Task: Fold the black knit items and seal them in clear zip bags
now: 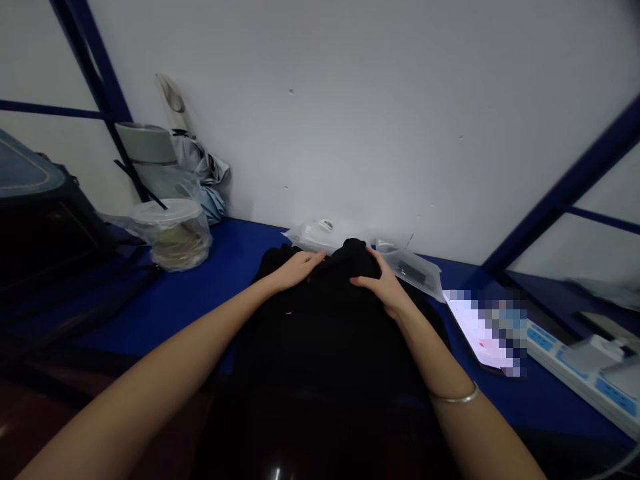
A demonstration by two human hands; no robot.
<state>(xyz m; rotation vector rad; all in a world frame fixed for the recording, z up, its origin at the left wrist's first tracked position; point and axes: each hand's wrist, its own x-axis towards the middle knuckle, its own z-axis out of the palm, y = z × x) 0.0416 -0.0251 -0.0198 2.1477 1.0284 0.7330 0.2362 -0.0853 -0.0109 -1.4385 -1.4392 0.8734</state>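
Note:
A black cloth [330, 333] lies bunched over the middle of the blue table and hangs toward its front edge. My left hand [299, 268] rests on the cloth's upper left part, palm down, with its fingers stretched toward the right. On the upper right, my right hand [383, 280] grips a raised fold of the cloth, thumb on the near side and fingers behind it. Behind the cloth, against the wall, are clear plastic bags [313, 235]. Another plastic bag [417, 270] sits just right of my right hand.
A lit phone [475, 333] and a white-and-blue power strip [580, 367] are on the blue table [240, 243] at the right. At the left stand a bagged tub [175, 233], a folded umbrella [213, 200] and a dark bag [50, 227]. A wall closes the back.

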